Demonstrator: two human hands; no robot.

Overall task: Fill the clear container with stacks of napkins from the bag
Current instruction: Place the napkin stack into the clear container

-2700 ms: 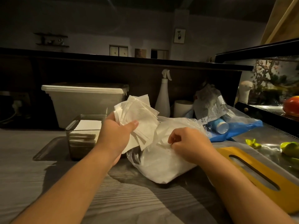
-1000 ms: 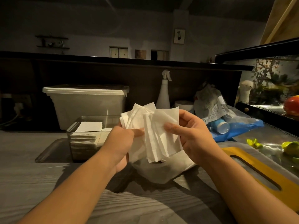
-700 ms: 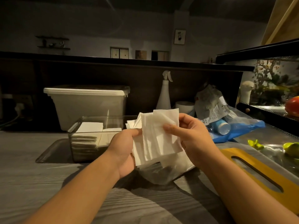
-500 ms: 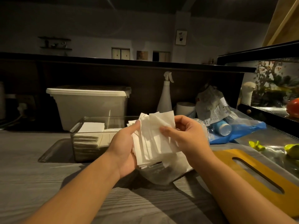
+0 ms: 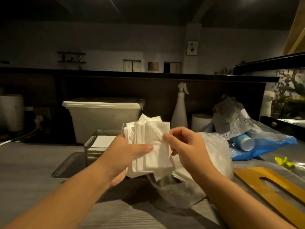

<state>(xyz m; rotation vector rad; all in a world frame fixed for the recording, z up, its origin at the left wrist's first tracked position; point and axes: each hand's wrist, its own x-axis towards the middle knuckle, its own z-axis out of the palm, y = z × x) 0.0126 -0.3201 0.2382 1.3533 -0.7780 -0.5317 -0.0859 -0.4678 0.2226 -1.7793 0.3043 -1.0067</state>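
left hand (image 5: 123, 156) grips loose stack of white paper napkins (image 5: 149, 144), thumb across front | right hand (image 5: 186, 146) pinches stack's right edge | above clear plastic bag (image 5: 214, 156)

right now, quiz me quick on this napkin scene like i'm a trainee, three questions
1. True or false: the left hand and the right hand both hold the napkins.
2. The container stands: A) behind the left hand, B) in the right hand, C) on the floor.
3. What white thing stands right behind the container?

Key: 1 true; 2 A; 3 the lidded tub.
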